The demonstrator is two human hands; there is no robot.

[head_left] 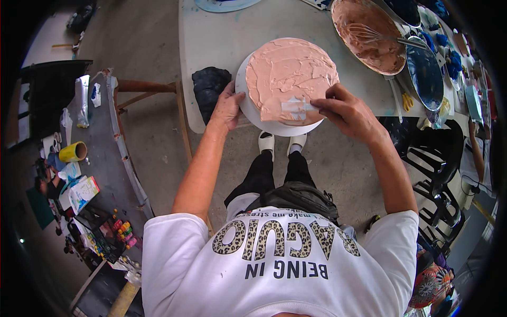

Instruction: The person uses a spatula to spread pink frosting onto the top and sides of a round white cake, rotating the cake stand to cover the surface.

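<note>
A round cake (290,74), its top spread with uneven pinkish-brown frosting, sits on a white round board (277,128) at the table's near edge. My left hand (228,107) grips the board's left rim, thumb on top. In my right hand (346,112), the fingers pinch a small flat whitish scraper (293,110). Its blade lies against the frosting near the cake's front edge; my fingers hide its other end. A smoother patch of frosting shows around the blade.
Back right on the table (211,47) stand a large bowl (343,45) of similar frosting with a whisk (369,34) in it, and a dark blue bowl (424,76). A crumpled black bundle (210,92) lies left of the board. Black chairs (441,153) stand at right.
</note>
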